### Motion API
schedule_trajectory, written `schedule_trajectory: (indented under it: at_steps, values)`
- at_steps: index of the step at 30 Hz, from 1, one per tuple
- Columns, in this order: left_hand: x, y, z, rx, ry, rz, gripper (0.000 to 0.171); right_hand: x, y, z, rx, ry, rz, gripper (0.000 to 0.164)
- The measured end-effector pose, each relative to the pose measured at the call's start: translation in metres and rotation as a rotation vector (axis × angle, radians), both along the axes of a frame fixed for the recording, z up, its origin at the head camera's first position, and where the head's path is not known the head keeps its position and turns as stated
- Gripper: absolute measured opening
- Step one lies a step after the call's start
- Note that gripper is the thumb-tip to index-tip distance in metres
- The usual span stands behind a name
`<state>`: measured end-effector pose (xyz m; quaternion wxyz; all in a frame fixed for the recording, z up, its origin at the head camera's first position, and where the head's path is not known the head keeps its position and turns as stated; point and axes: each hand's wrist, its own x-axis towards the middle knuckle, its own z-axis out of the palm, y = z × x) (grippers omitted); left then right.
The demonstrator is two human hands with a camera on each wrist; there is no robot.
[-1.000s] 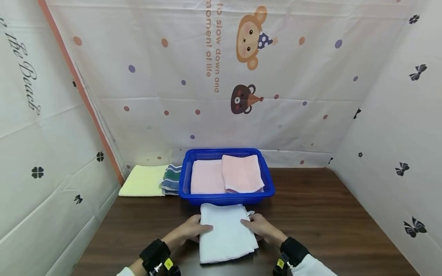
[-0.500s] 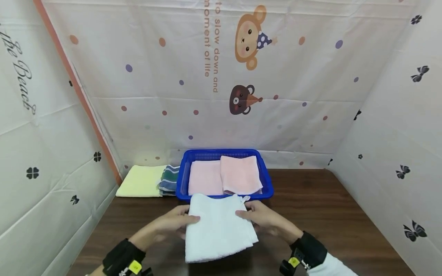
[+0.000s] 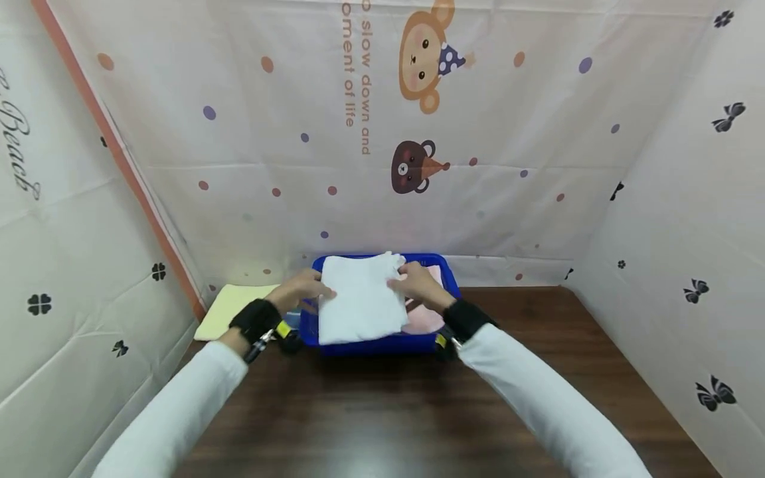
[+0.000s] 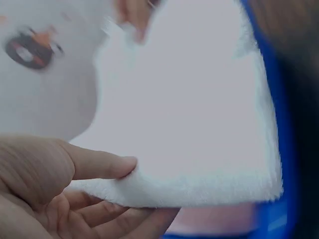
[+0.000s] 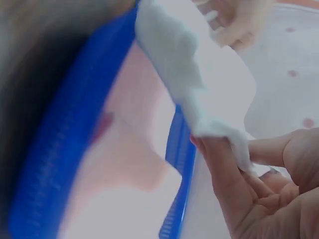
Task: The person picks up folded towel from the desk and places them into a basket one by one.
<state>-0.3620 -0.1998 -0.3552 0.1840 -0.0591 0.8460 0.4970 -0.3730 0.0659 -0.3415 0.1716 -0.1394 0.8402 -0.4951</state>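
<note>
Both hands hold a folded white towel (image 3: pixel 361 302) over the blue basket (image 3: pixel 382 348). My left hand (image 3: pixel 301 287) pinches its left edge, thumb on top and fingers beneath, as the left wrist view shows. At the opposite edge my right hand (image 3: pixel 418 284) pinches the towel near its upper right corner. In the right wrist view the white towel (image 5: pixel 199 79) hangs above pink towels (image 5: pixel 124 189) inside the basket. One pink towel (image 3: pixel 425 322) shows to the right of the white one in the head view; the left part of the basket's contents is hidden.
A folded yellow towel (image 3: pixel 230 309) lies left of the basket. Between them, a striped towel (image 3: pixel 293 318) is mostly hidden behind the left hand. Printed white sheets (image 3: pixel 502 219) hang behind and on both sides of the brown wooden table (image 3: pixel 514 392).
Both hands have lifted the white towel from the table in front and carried it forward, away from the body, until it is over the basket.
</note>
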Motion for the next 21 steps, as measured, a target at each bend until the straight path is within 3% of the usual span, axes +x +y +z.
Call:
schedule_trajectory:
  at_steps: [2, 5, 7, 10, 13, 14, 17, 21]
  values:
    - [-0.017, 0.000, -0.002, -0.072, 0.005, 0.042, 0.041, -0.012, -0.015, -0.003, 0.031, 0.025, -0.047, 0.025]
    - [-0.036, 0.002, -0.006, -0.230, 0.026, 0.070, 0.049, -0.036, -0.034, -0.017, 0.089, -0.010, -0.108, 0.023]
    - [-0.043, 0.005, -0.011, -0.388, 0.067, 0.055, 0.048, -0.057, -0.040, -0.038, 0.146, -0.027, -0.125, 0.026]
    - [-0.046, 0.013, -0.017, -0.654, 0.163, -0.028, 0.043, -0.074, -0.042, -0.059, 0.244, -0.061, -0.154, 0.034]
    - [-0.043, 0.022, -0.022, -0.775, 0.233, -0.056, 0.046, -0.073, -0.039, -0.071, 0.279, -0.103, -0.190, 0.037]
    - [-0.043, 0.024, -0.023, -0.800, 0.247, -0.062, 0.048, -0.066, -0.038, -0.067, 0.279, -0.141, -0.217, 0.037]
    - [-0.040, 0.030, -0.029, -0.802, 0.218, -0.077, 0.048, -0.056, -0.034, -0.069, 0.277, -0.173, -0.232, 0.032]
    - [-0.036, 0.033, -0.038, -0.804, 0.158, -0.124, 0.040, -0.045, -0.031, -0.068, 0.390, -0.137, -0.166, 0.026]
